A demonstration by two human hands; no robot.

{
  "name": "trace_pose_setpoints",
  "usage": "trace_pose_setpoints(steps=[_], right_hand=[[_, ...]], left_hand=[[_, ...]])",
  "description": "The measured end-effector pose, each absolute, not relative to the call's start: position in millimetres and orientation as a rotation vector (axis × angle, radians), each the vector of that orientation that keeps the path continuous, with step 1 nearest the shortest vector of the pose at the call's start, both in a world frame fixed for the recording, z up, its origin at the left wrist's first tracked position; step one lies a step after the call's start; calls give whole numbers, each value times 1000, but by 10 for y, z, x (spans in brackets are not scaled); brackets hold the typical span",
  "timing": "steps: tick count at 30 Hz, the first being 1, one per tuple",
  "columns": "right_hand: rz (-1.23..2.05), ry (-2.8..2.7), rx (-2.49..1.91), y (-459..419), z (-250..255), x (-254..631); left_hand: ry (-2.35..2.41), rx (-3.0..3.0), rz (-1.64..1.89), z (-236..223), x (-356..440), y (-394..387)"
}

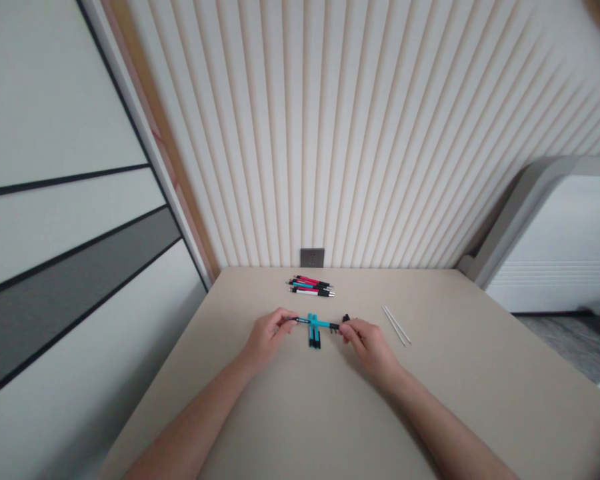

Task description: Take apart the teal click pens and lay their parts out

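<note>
My left hand (267,337) pinches the tip end of a teal-and-black pen (316,323), which lies level across the beige tabletop (460,360). My right hand (371,345) is at the pen's other end, with its fingertips closed around the dark end beside a small black piece (346,319). Under the held pen lie a pair of teal-and-black pens (314,339), side by side and pointing towards me. Farther back is a small bundle of red, teal and white pens (310,287). Two thin white rods (396,325) lie to the right of my right hand.
The table's far edge meets a ribbed cream wall panel (360,133) with a grey wall socket (312,257) just above it. A large white-and-grey panelled surface (65,267) rises at the left, and a white boxy unit (555,247) stands at the right.
</note>
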State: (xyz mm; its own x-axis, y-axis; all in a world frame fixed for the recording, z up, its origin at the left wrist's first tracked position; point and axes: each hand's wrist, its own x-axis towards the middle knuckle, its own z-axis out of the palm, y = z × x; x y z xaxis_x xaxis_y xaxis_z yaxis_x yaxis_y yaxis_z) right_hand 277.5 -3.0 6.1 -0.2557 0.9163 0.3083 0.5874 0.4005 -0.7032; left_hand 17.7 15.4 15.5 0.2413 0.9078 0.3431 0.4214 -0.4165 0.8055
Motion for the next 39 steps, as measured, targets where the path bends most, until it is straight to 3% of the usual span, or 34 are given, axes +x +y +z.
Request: trace_pose_setpoints(steps=[11,21,39], right_hand=[[291,-2023,-1190,4,-7,2829],[532,-1899,-1241,-27,55,2767],[657,-1846,-1196,-52,61,2736]], left_hand=[[1172,2010,997,189,193,99],[1181,2030,1110,146,132,158],[1179,2052,1106,124,131,161]])
